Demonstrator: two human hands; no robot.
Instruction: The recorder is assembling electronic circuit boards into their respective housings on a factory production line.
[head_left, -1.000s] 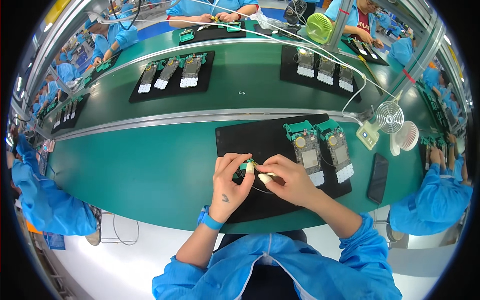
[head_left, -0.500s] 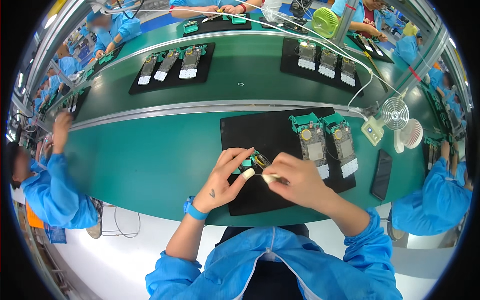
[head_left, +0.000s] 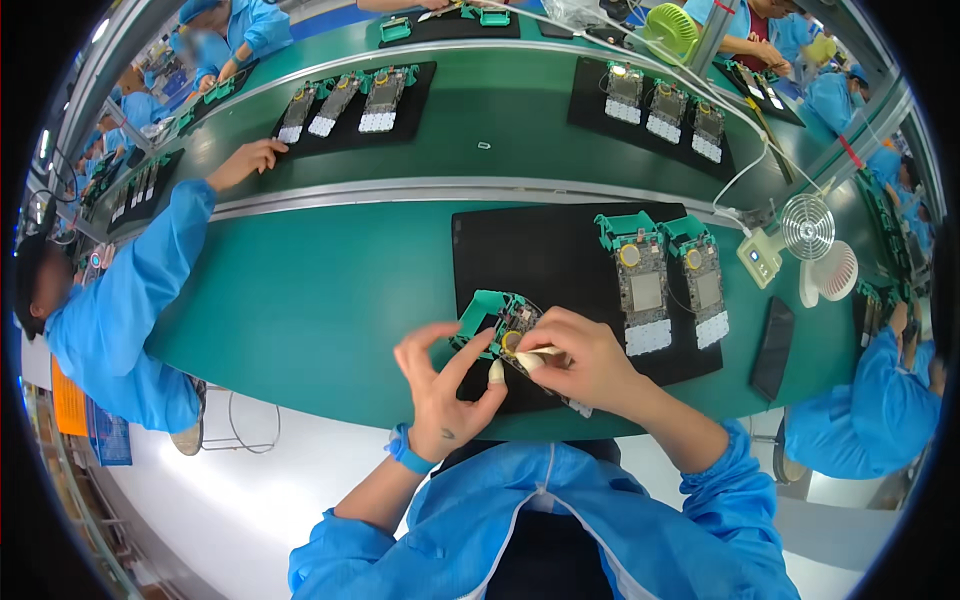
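Note:
Between my hands a circuit board (head_left: 524,318) lies tilted on a black mat (head_left: 540,245), with a green plastic frame (head_left: 488,303) at its upper end and a round yellow part (head_left: 511,343) on it. My left hand (head_left: 445,395) is open, its fingers spread beside the frame and the index fingertip at its edge. A pale finger cot covers the left thumb. My right hand (head_left: 590,365) pinches a slim pale tool (head_left: 545,351) over the yellow part; its exact kind is unclear. The hand hides much of the board's lower half.
Two similar boards (head_left: 643,290) (head_left: 705,285) lie at the mat's right. Farther right are a black phone (head_left: 772,350) and small fans (head_left: 806,228) (head_left: 830,272). A metal rail (head_left: 420,190) crosses behind. At left a co-worker's arm (head_left: 180,240) reaches to boards on another mat (head_left: 410,115).
My left hand has loosened and spread its fingers, drawing away from the right. More of the board and green frame shows. The co-worker's arm at left has reached forward to the far boards.

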